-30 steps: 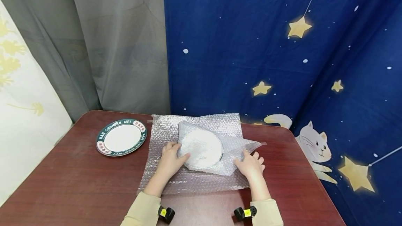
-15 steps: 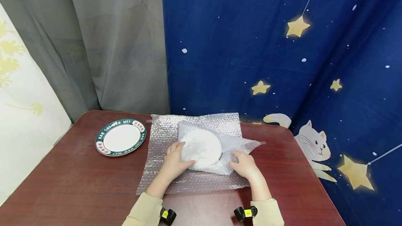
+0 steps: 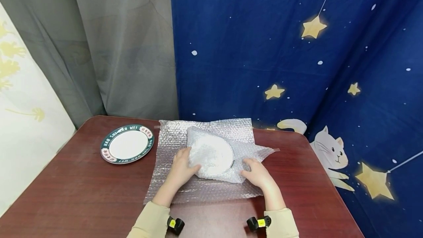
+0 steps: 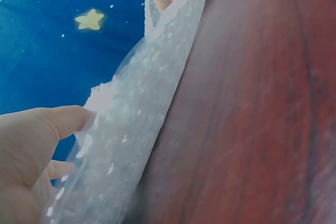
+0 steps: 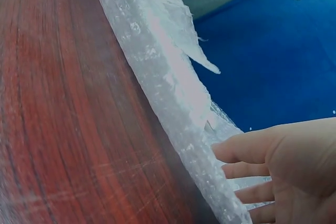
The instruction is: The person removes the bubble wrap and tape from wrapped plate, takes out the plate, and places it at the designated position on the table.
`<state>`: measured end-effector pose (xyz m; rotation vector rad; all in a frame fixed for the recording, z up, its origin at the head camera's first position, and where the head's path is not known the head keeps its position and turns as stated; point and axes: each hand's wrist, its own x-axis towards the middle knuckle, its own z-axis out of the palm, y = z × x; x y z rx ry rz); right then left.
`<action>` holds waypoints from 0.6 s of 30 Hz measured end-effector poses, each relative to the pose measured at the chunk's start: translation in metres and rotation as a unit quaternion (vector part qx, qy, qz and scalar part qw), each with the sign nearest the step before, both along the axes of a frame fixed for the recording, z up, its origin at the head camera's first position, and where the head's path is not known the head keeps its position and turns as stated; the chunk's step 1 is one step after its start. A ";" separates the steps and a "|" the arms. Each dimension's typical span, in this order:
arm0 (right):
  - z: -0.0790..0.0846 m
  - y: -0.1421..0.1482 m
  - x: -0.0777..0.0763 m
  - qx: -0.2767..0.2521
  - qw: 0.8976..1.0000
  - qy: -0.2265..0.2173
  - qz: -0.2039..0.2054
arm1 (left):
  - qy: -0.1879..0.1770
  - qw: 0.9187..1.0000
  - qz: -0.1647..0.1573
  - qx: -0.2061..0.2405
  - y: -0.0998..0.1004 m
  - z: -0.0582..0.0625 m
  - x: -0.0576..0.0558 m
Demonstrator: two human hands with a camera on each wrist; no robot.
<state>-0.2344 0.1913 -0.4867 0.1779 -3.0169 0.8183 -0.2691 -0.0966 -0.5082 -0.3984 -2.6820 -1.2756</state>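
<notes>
On the table a plate (image 3: 213,157) shows through bubble wrap (image 3: 246,153) folded over it. The bundle lies on a larger flat bubble wrap sheet (image 3: 172,135). My left hand (image 3: 181,170) rests at the bundle's left edge, fingers extended, thumb spread along the near left side. Beside the lower right of the bundle, my right hand (image 3: 258,175) touches the loose wrap with extended fingers. The right wrist view shows the right fingers (image 5: 252,170) lying against the wrap. In the left wrist view, the left thumb (image 4: 71,120) meets the wrap.
A second plate (image 3: 129,144) with a green lettered rim lies to the left on the red-brown wooden table (image 3: 82,194). Behind the table's far edge hang a grey curtain (image 3: 132,47) and a blue starry curtain (image 3: 238,47). Small tape pieces stick out at the wrap's corners.
My right hand has moved slightly left, toward the bundle, and its fingers have drawn closer together. My left thumb reached further over the bundle half a second ago and has pulled back a little.
</notes>
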 end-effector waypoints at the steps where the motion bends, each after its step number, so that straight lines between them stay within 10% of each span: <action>1: 0.000 0.000 0.000 0.000 1.000 0.001 0.000 | 0.000 1.000 0.001 0.003 -0.001 0.000 -0.001; 18: -0.003 0.003 -0.001 -0.005 1.000 0.007 -0.007 | -0.017 0.999 0.022 0.021 -0.020 0.007 -0.007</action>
